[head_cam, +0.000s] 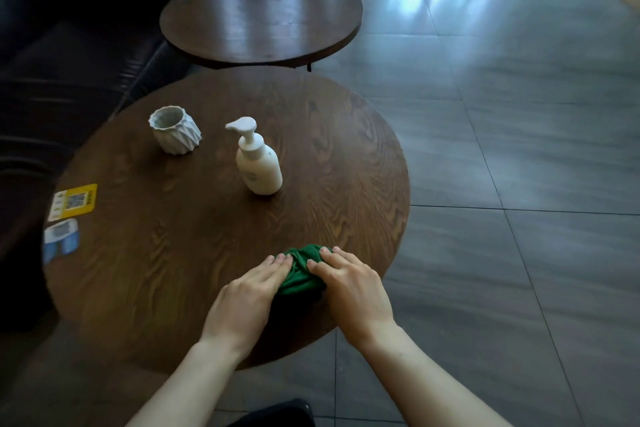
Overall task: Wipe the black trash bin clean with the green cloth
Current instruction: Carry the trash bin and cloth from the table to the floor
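The round counter (166, 270) carries everything within reach. Both hands — left hand (247, 302), right hand (353, 291) — press the bunched green cloth (301, 274) at its near edge, fingers (277, 262) curled onto it, likely gathering it. No black trash bin shows.

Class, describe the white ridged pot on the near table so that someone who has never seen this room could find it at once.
Start at the nearer round dark wooden table, the one where both hands press a bunched green cloth. On its far left part stands a small white ceramic pot with folded, faceted sides. Unlike the white plastic pump bottle to its right, it is squat, open-topped and has no nozzle.
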